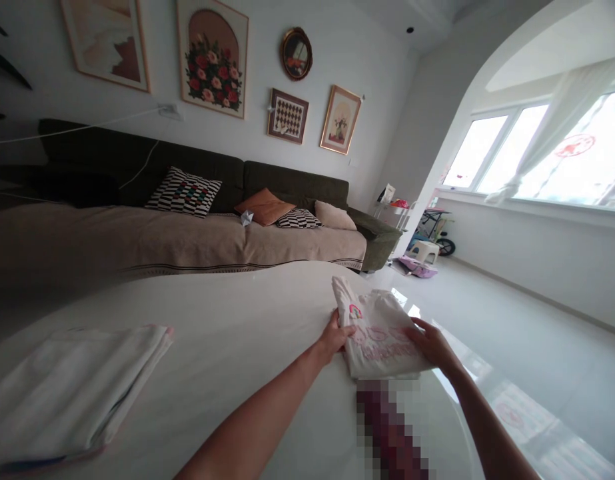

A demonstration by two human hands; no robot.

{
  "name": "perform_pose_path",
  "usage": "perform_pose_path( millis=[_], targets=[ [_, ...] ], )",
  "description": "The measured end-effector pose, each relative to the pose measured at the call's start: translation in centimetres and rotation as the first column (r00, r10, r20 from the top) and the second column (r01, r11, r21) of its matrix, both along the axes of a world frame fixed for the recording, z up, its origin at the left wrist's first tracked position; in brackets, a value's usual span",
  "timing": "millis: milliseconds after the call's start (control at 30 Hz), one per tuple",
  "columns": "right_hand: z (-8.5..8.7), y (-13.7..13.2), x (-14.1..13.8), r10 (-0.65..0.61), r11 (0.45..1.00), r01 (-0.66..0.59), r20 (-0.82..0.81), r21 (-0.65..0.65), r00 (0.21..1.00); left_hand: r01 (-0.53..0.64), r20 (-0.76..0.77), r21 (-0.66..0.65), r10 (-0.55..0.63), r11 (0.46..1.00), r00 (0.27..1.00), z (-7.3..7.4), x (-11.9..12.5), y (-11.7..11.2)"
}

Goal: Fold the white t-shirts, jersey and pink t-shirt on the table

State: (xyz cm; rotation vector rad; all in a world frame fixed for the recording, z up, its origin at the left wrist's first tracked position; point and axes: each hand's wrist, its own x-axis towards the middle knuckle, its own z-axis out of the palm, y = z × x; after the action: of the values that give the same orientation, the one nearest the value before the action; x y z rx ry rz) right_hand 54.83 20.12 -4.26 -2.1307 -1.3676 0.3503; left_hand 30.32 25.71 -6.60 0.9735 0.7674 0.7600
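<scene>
Shirt at five o'clock, near edge of table. Left hand pinches nine-o'clock side; right hand touches three-o'clock side, finger grip unclear. Uneven pull could skew layers; nearby edge could invite slip.

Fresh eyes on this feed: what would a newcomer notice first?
Probably the printed white garment at the right side of the white table, with the left hand at its left edge and the right hand at its right. Next, the bright window at upper right and the framed rose picture above the dark sofa.
</scene>
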Motion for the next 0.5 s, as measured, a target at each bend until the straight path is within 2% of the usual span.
perform_pose_path(
  millis=[67,133,233,300,367,500],
  targets=[
    [-2.2,0.8,0.5,-0.032,0.999,0.036,0.131,-0.027,0.991,-0.037,-0.095,-0.052,0.032,0.998,0.995,-2.4,1.7,0.0],
    [-5.3,1.2,-0.8,-0.026,0.998,0.039,0.24,-0.051,0.97,-0.063,-0.186,-0.101,0.043,0.993,0.982,-5.0,2.0,-0.6],
    [-10.2,1.2,-4.8,0.056,0.993,-0.018,0.341,-0.113,0.939,-0.066,-0.25,-0.119,0.035,0.991,0.968,-7.4,0.1,-1.9],
    [-12.4,1.0,-7.2,0.116,0.985,-0.056,0.38,-0.165,0.918,-0.048,-0.249,-0.095,0.023,0.994,0.968,-7.7,-2.7,-2.9],
    [-13.6,0.9,-8.5,0.16,0.975,-0.078,0.409,-0.209,0.899,-0.033,-0.24,-0.049,0.02,0.998,0.971,-7.1,-6.6,-3.9],
    [-13.3,1.2,-8.8,0.208,0.959,-0.09,0.454,-0.268,0.866,-0.078,-0.251,0.058,0.091,0.995,0.964,-5.2,-16.8,-6.2]
  ],
)
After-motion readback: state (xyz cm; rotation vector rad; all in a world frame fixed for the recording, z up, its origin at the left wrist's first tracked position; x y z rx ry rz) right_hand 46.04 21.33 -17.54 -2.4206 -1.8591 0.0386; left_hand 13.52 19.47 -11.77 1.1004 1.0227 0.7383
